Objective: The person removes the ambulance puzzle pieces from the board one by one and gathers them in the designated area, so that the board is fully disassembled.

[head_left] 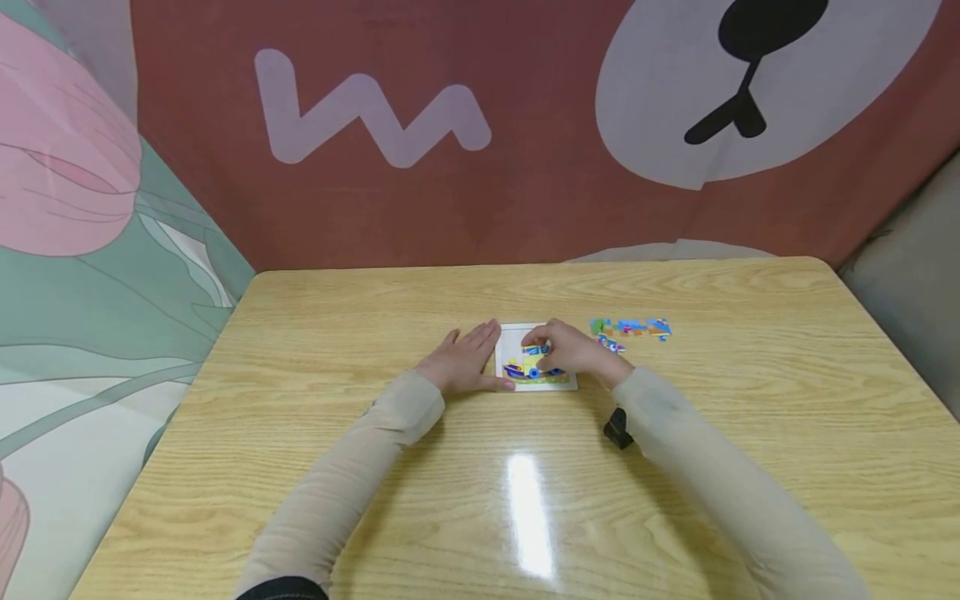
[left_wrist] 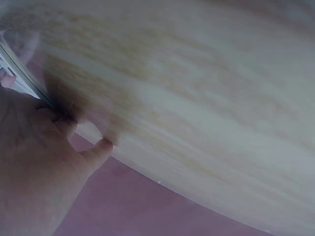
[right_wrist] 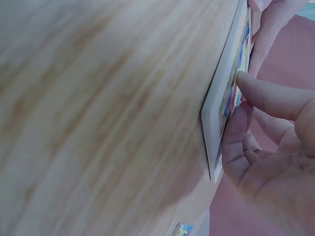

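Observation:
A small white-framed puzzle board (head_left: 573, 385) with a colourful vehicle picture lies flat on the table. My left hand (head_left: 468, 362) rests at its left edge, fingers spread, thumb by the lower left corner. In the left wrist view the left hand (left_wrist: 39, 157) is beside the board's rim. Over the board's right part, my right hand (head_left: 573, 346) has curled fingers and thumb on either side of a yellow and blue puzzle piece (head_left: 532, 358). The right wrist view shows the right hand (right_wrist: 275, 147) with its fingertips low against the board (right_wrist: 212, 115); the hand partly hides the picture.
Several loose puzzle pieces (head_left: 633, 327) lie just right of the board, and a few more (head_left: 609, 343) sit beside the right hand. A black object (head_left: 618, 429) is under the right sleeve. The wooden table (head_left: 450, 500) ends at a brown patterned wall (head_left: 450, 217).

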Tool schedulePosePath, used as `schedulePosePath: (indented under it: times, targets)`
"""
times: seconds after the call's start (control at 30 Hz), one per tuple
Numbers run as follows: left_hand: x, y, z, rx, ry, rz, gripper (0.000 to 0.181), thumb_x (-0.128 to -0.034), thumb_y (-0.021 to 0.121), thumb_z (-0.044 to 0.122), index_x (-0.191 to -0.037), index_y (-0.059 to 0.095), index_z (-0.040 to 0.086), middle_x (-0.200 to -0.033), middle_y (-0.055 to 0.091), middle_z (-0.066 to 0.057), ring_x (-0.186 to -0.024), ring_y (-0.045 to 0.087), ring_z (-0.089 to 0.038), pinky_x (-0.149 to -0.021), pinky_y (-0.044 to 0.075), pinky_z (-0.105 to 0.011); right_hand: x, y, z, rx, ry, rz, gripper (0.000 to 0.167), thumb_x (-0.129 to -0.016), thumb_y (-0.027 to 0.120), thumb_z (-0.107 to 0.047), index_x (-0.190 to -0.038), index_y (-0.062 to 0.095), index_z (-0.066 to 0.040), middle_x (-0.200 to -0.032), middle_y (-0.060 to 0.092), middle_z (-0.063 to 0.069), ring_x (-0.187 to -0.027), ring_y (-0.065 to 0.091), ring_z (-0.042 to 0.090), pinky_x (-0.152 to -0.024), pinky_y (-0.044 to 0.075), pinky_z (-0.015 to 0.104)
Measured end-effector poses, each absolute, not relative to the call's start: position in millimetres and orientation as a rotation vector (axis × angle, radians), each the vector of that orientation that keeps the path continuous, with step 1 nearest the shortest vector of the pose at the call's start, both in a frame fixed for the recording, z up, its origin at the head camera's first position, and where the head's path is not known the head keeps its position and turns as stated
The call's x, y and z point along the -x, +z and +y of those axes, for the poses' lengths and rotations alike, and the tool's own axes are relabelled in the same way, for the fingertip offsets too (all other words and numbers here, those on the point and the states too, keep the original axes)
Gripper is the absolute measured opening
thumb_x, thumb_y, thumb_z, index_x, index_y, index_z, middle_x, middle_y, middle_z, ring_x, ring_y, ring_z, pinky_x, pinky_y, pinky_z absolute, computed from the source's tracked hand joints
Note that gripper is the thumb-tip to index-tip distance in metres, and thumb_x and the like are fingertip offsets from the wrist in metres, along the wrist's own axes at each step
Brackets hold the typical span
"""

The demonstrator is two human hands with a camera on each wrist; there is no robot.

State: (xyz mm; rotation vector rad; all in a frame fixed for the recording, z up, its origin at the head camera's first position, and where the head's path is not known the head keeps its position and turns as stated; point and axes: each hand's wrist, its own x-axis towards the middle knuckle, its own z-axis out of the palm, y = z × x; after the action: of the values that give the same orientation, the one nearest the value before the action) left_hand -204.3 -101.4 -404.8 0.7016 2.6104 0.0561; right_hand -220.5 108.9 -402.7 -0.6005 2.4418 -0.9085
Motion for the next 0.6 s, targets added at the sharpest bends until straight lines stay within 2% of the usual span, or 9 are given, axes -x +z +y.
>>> schedulePosePath:
  times: [0.27,0.6]
  targets:
    - [204.4,-403.4,-100.5,-0.691,0.063,2.603,0.1,-0.0868,0.041,0.073,-0.155,-0.002,0.013,-0.163,-0.004,-0.001,-0.151,0.0,-0.015,-0.123,0.007,-0.049,216.7,-399.3,108.3,0.569,-0.889,2.462,0.037,-0.087,0.063,0.002,-0.124,0.056,-0.001,-0.115,0.048,0.023,-0.097,0.049,0.028,-0.085,0.048,0.037]
    - [205.4,-405.6,-100.7,-0.695,0.057,2.599,0.101,-0.0866,0.04,0.073,-0.155,-0.003,0.013,-0.163,-0.005,-0.001,-0.151,-0.001,-0.014,-0.123,0.007,-0.049,215.3,-399.3,107.7,0.589,-0.912,2.46,0.036,-0.087,0.062,0.004,-0.122,0.055,-0.002,-0.118,0.044,0.025,-0.099,0.049,0.028,-0.084,0.048,0.037]
